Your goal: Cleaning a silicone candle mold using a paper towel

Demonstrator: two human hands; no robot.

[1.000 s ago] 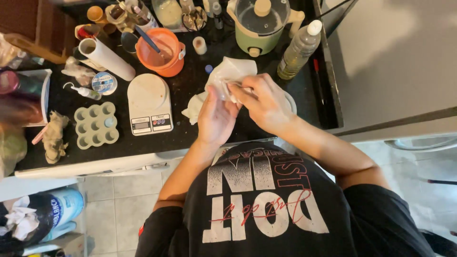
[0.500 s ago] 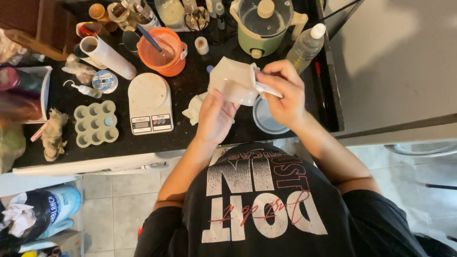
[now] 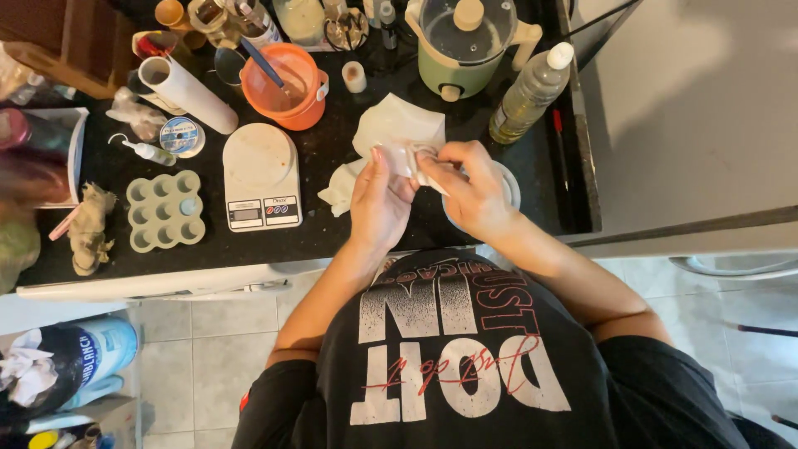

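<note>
My left hand (image 3: pixel 378 208) and my right hand (image 3: pixel 470 187) meet over the black counter (image 3: pixel 332 233) and both grip a small white soft piece (image 3: pixel 409 156), a wipe or a bit of cloth. A larger white sheet (image 3: pixel 395 120) lies flat just beyond my fingers. More crumpled white material (image 3: pixel 342 187) sits left of my left hand. Under my right hand the rim of a pale round lid or dish (image 3: pixel 509 179) shows. What the small piece wraps, if anything, is hidden by my fingers.
A white kitchen scale (image 3: pixel 259 176) and a pale green silicone mould (image 3: pixel 165 209) stand to the left. An orange bowl (image 3: pixel 283 83) with a utensil, a green pot (image 3: pixel 465 41), an oil bottle (image 3: pixel 528 96) and a white roll (image 3: pixel 187 93) line the back.
My hands have dropped back toward me and drawn together. The white sheet lifted half a second ago now lies on the counter, and only a small white piece stays between my fingers.
</note>
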